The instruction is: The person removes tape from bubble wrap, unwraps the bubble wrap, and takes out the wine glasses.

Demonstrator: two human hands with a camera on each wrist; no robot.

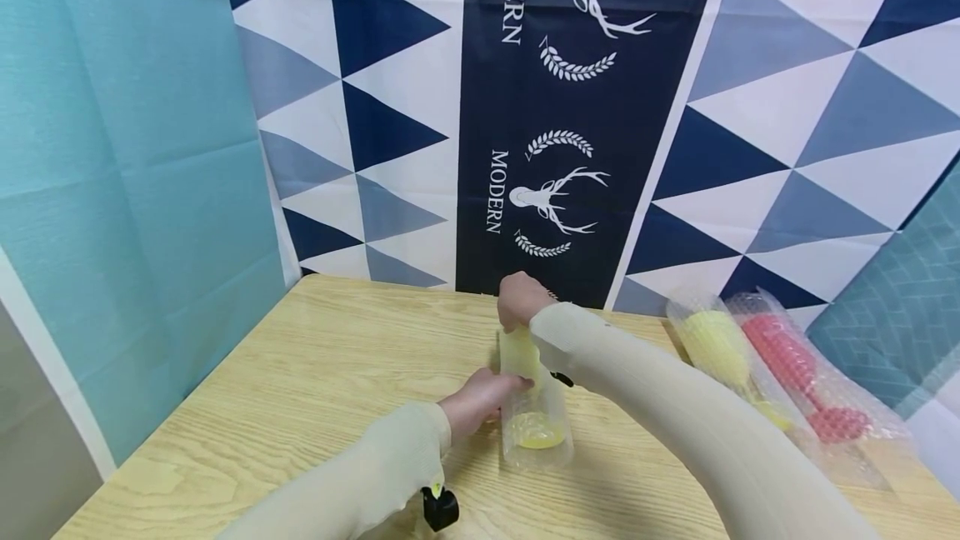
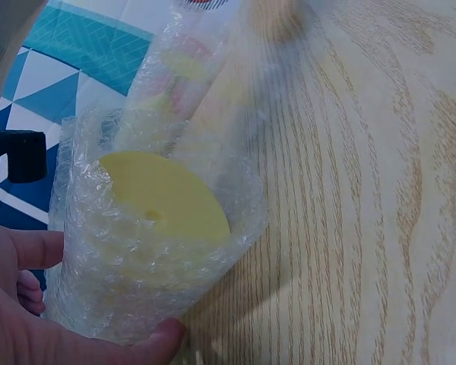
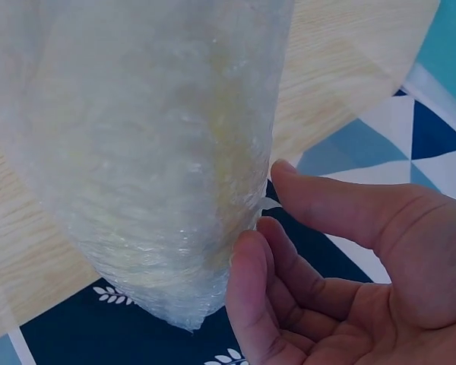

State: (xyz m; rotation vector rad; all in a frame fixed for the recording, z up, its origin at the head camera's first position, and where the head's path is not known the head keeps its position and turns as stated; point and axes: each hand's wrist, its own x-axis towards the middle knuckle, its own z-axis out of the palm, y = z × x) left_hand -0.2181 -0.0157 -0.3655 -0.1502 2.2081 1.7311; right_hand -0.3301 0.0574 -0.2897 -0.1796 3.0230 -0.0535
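A yellow goblet [image 1: 539, 433] in a clear bubble-wrap bag [image 1: 514, 455] lies lengthwise on the wooden table, its flat round base towards me. My left hand [image 1: 480, 398] holds the bag at its left side. In the left wrist view the yellow base shows through the wrap, with thumb and fingers on either side. At the bag's far end is my right hand [image 1: 522, 300], fingers loosely curled. The right wrist view shows its fingertips [image 3: 245, 247] at the bag's edge, the thumb apart from them and nothing seen pinched between.
On the right of the table lie a second yellow goblet [image 1: 716, 348] and a red goblet [image 1: 783, 357], both in bubble wrap. A patterned cloth [image 1: 405, 148] hangs behind the table [image 1: 337, 373], and a teal cloth [image 1: 150, 190] hangs at the left.
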